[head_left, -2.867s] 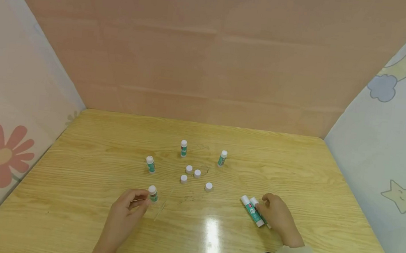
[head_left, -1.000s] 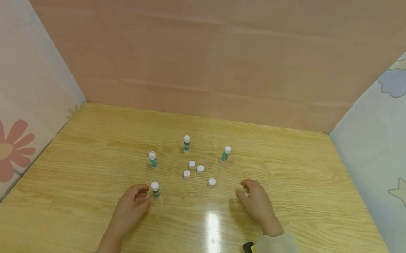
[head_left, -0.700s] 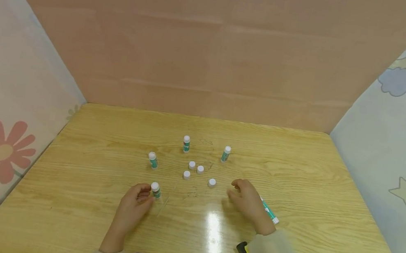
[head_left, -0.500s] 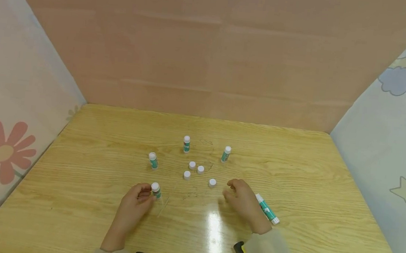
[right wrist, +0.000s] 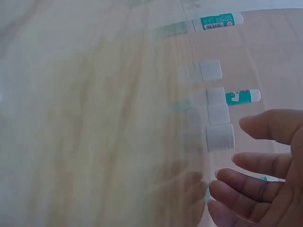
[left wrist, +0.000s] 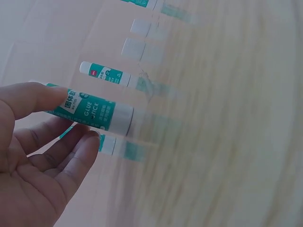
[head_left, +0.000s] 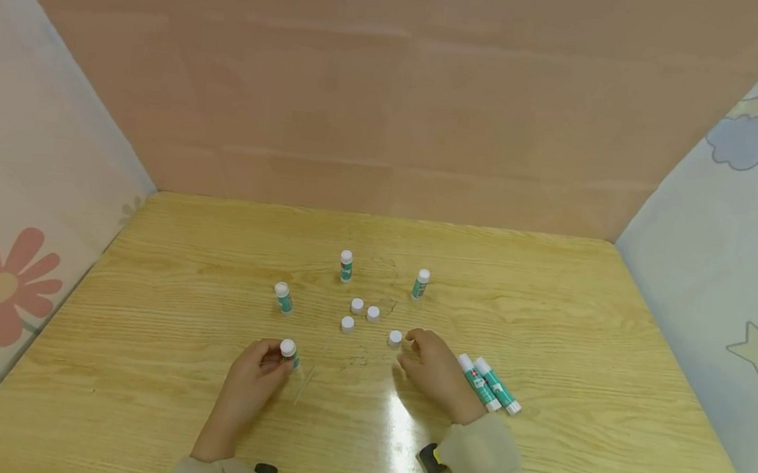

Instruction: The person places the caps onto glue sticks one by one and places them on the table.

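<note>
My left hand is at an upright glue stick with a white cap. In the left wrist view the thumb lies along one side of the green glue stick and bent fingers meet its other side. My right hand hovers beside a loose white cap, its fingers apart and nothing between them. Seen from the right wrist, that hand is a short way from a row of white caps.
Three more white caps lie mid-table. Upright glue sticks stand at the left, back and back right. Two glue sticks lie side by side right of the right hand. A thin clear strip lies near the left hand.
My right hand has moved left, away from the two lying glue sticks, up to the loose cap. The left hand's fingers have come in onto the upright glue stick.
</note>
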Available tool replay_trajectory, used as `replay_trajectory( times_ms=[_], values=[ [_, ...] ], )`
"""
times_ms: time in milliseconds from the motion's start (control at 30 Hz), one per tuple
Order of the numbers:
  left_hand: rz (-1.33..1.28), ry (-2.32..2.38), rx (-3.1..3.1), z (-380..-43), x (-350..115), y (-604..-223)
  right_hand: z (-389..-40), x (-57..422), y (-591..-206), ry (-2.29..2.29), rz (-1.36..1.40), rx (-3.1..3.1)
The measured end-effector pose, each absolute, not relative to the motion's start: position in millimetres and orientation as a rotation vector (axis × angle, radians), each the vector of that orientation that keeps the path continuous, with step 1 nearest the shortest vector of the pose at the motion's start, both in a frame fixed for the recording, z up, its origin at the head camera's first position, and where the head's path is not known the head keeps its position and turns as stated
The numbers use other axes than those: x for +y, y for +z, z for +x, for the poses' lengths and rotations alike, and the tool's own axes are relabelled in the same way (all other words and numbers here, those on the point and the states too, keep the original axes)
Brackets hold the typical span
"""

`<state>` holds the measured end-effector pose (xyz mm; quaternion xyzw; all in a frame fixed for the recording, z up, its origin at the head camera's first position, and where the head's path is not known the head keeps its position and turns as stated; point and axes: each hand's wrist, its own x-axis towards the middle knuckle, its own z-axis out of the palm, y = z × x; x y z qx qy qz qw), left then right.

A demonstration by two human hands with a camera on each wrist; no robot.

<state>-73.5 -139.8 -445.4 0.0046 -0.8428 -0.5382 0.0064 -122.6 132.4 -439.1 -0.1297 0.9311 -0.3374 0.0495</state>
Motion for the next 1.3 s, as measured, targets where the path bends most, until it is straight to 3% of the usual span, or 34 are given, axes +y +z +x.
replay_trajectory(
  times_ms=[233, 500, 867, 1300],
  values=[
    [0.001, -1.663, -2.647, -77, -139, -447, -130, 124, -437, -1.086, -0.38, 2.748],
    [-0.008, -1.676, -2.643, -77, -137, -447, -135, 117, -440, -1.056, -0.584, 2.782],
    [-0.014, -1.676, -2.668, -79, -136, -450, -130, 114, -445, -0.847, -0.642, 2.884],
    [-0.024, -1.653, -2.705, -80, -133, -452, -126, 116, -443, -0.906, -0.613, 2.842]
  ],
)
